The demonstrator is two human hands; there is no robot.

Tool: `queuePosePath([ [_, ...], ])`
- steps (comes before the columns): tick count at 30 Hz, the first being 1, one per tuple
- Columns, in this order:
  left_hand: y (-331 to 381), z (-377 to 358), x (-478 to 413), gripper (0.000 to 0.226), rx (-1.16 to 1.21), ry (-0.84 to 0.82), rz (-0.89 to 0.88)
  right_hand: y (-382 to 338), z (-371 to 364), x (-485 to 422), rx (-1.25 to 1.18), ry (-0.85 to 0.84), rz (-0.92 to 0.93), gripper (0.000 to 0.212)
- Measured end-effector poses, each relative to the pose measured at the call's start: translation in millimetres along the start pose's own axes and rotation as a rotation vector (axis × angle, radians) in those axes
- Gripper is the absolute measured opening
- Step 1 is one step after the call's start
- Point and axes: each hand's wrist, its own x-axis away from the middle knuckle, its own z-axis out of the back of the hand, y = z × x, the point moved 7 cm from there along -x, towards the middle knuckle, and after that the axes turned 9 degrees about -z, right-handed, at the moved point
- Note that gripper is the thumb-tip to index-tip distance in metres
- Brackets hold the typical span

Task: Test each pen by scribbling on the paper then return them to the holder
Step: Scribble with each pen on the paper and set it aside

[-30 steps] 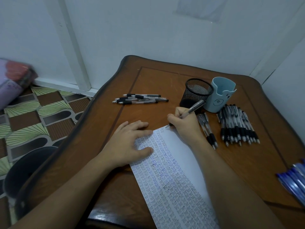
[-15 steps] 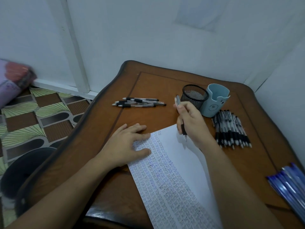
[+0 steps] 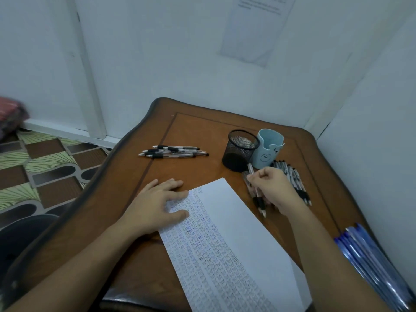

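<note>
Head view: we see a brown wooden counter [image 3: 202, 129] pushed into a wall corner, with patterned floor tiles [image 3: 45, 167] off its left side.

A long white paper [image 3: 238, 226] lies diagonally on the counter, running from the middle down to the near edge. Its left part is packed with rows of small scribbles and its right strip is blank.

The left hand [image 3: 155, 206] lies flat, palm down, on the paper's top-left corner. Its fingers are straight and spread, some reach onto bare wood, and it holds nothing.

The right hand [image 3: 274, 188] is just right of the paper, off the sheet. Its fingers are curled round a black-grip pen [image 3: 259, 202]. The pen's tip points toward the near edge and its top end toward the holders. We cannot tell if the tip touches the counter.

A bundle of blue pens [image 3: 371, 262] sits at the near right edge, well apart from the rest.

A black mesh holder [image 3: 239, 149] stands upright at the far right. A light-blue holder [image 3: 269, 147] with a bear face stands just beside it on the right.

A row of pens [image 3: 295, 179] lies near the light-blue holder, partly hidden behind the right hand. A few more lie under that hand, beside the held pen.

A cluster of pens [image 3: 173, 152] lies far left on the counter, well apart from both holders.
</note>
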Motion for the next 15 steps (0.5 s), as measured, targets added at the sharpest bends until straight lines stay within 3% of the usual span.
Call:
queuePosePath([
  [3,-0.1,0.0,0.2,0.086,0.007,0.001,-0.003,-5.4,15.3,-11.5,0.259,0.186,0.071,0.019],
  [7,0.3,0.4,0.7,0.085,0.0,0.008,-0.009,-20.0,13.5,-15.3,0.633,0.287,0.039,0.027],
  [10,0.3,1.1,1.4,0.084,0.012,0.018,-0.007,-38.9,-3.3,-10.9,0.667,0.359,0.175,0.022],
  [15,-1.6,1.1,1.8,0.08,0.039,0.034,-0.015,-76.7,-85.9,-15.4,0.538,0.03,0.533,0.029],
])
